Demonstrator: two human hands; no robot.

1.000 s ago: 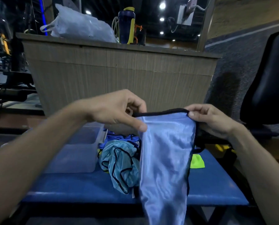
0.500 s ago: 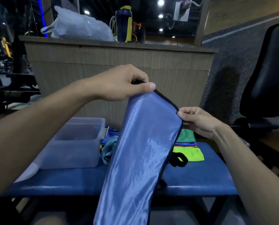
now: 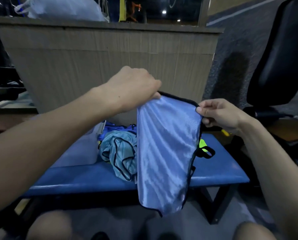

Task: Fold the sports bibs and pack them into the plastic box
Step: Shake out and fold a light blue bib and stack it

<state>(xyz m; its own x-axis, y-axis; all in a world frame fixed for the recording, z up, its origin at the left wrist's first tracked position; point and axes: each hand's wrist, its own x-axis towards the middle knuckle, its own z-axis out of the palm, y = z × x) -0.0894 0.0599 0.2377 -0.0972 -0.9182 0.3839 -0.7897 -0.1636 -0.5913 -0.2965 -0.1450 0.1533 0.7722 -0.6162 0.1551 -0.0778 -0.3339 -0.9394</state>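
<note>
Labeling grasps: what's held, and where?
Blue bib: left hand and right hand pinch its black-trimmed top edge, one at each corner.

The plastic box [image 3: 79, 151], left of centre, is lying mostly behind the left forearm. The hanging blue bib [image 3: 165, 153] is covering most of the yellow-green bib [image 3: 203, 146] at centre right. The white bag [image 3: 63, 7] and bottle [image 3: 122, 9] are being cropped by the top edge. Fingertip contact under the left hand [image 3: 132, 87] cannot be seen.

blue bench [image 3: 221, 172] | wooden counter [image 3: 110, 54] behind | white plastic bag [image 3: 65, 7] on counter | black chair [image 3: 279, 54] right
</note>
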